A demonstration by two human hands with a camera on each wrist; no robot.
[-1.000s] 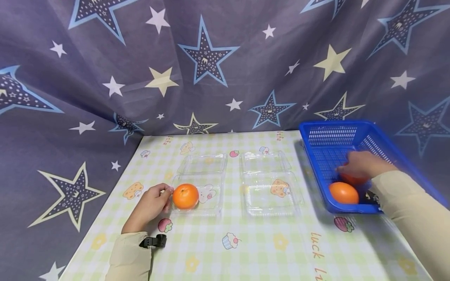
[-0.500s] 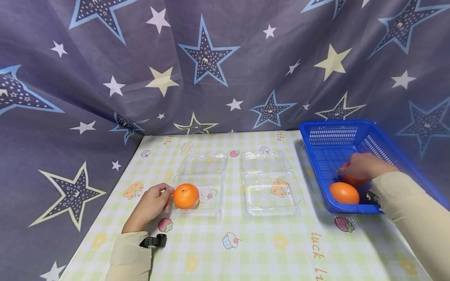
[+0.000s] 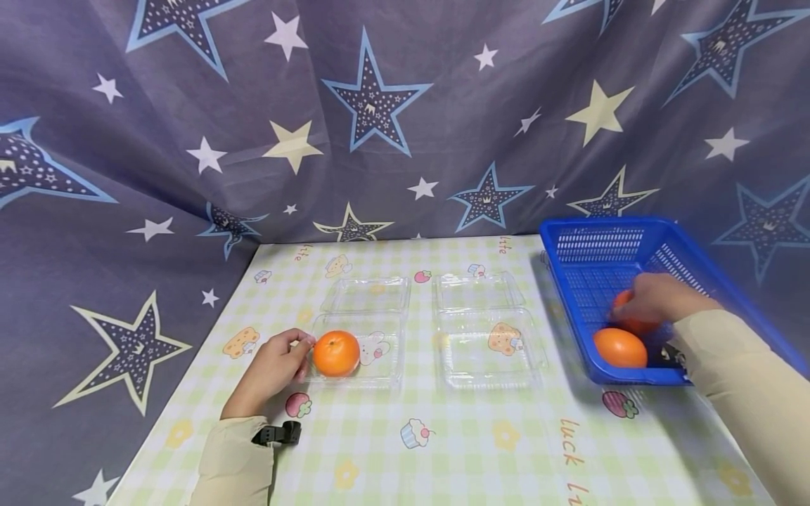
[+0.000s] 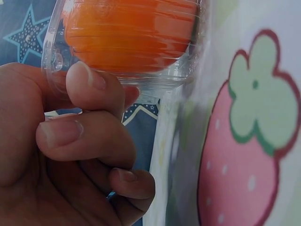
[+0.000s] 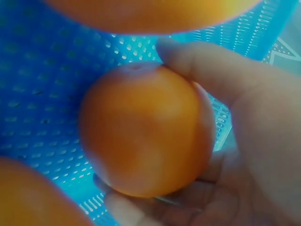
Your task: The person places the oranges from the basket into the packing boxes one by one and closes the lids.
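At the left of the table, my left hand [image 3: 272, 369] pinches the near-left edge of an open clear plastic clamshell box [image 3: 380, 380]. An orange [image 3: 337, 353] sits in that box's base, right by the fingertips. In the left wrist view the thumb and fingers [image 4: 96, 89] lie at the ribbed wall under the fruit. My right hand [image 3: 661, 299] reaches inside a blue plastic basket [image 3: 572, 316]. It grips a second orange [image 5: 148, 129], thumb at the top and fingers below in the right wrist view. Another orange [image 3: 620, 347] lies beside it in the basket's front corner.
A second open clear clamshell box [image 3: 490, 381] stands between the first box and the basket, its lid folded back. A checked tablecloth [image 3: 468, 457] with printed pictures covers the table. A star-patterned curtain [image 3: 418, 183] hangs behind.
The right hand has shifted slightly to the right and shows more of its orange in the basket. The left hand stays in place at the box's edge.
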